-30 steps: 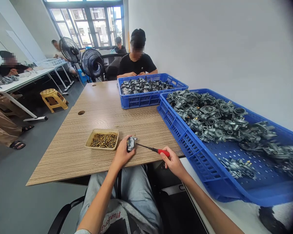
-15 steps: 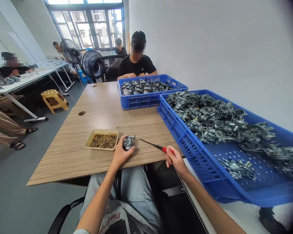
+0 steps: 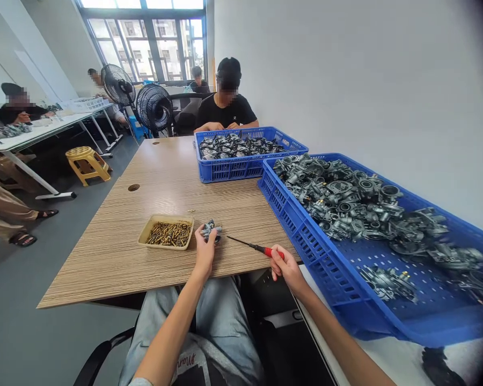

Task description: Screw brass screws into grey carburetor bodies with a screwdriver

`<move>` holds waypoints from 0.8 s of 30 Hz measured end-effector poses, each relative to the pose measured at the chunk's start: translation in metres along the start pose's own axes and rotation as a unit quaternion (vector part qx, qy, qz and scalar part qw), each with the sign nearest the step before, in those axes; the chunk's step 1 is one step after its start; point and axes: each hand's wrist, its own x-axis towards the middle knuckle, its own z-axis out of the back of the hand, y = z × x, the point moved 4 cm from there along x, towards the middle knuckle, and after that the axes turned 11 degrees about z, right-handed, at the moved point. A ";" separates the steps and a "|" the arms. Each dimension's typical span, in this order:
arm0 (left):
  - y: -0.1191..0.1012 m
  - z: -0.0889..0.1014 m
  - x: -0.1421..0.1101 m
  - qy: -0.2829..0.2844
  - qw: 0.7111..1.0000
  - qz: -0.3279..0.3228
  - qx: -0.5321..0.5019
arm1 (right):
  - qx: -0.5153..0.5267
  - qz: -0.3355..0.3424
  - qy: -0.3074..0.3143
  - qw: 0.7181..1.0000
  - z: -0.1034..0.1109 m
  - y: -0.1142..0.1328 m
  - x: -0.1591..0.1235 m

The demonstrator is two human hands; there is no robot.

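Observation:
My left hand (image 3: 205,251) is closed around a grey metal carburetor body (image 3: 211,229) near the table's front edge. Fingers cover part of the casting. In my right hand (image 3: 285,268) is a screwdriver (image 3: 261,249), gripped by its red and black handle. Its thin dark shaft points left, and the tip is a short way from the carburetor body, apart from it. Just left of my left hand stands a cream tub (image 3: 142,239) full of small brass parts (image 3: 169,234). A couple of loose brass pieces (image 3: 191,210) lie behind the tub.
A blue crate (image 3: 306,244) heaped with metal carburetor bodies (image 3: 342,195) stands close on my right. Behind it, another blue crate (image 3: 229,171) holds similar parts. A co-worker (image 3: 226,107) sits beyond it. Fans (image 3: 153,107) and a yellow stool (image 3: 86,161) stand left.
My left hand has turned the carburetor body and shifted its grip, with the thumb now over the front. The screwdriver stays in my right hand, nearly unmoved. The view has shifted slightly.

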 end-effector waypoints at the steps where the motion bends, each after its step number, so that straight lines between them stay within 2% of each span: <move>1: 0.001 -0.003 0.000 0.001 1.000 -0.007 0.004 | -0.010 0.003 0.010 1.000 -0.001 0.000 0.000; 5: 0.006 -0.011 -0.001 0.003 0.999 -0.038 0.038 | -0.054 0.018 0.041 0.998 -0.005 0.001 -0.001; 12: 0.003 -0.027 -0.016 0.010 0.992 -0.102 0.079 | -0.104 0.034 0.014 0.994 -0.007 0.001 -0.003; 17: -0.001 -0.038 -0.032 0.032 0.984 -0.130 0.114 | -0.122 0.034 0.024 0.992 -0.006 -0.001 -0.004; 20: -0.002 -0.042 -0.038 0.035 0.985 -0.132 0.109 | -0.126 0.029 0.044 0.991 -0.007 0.000 -0.005; 24: -0.006 -0.047 -0.042 0.019 0.990 -0.116 0.078 | -0.171 0.035 0.106 0.979 -0.010 0.004 -0.007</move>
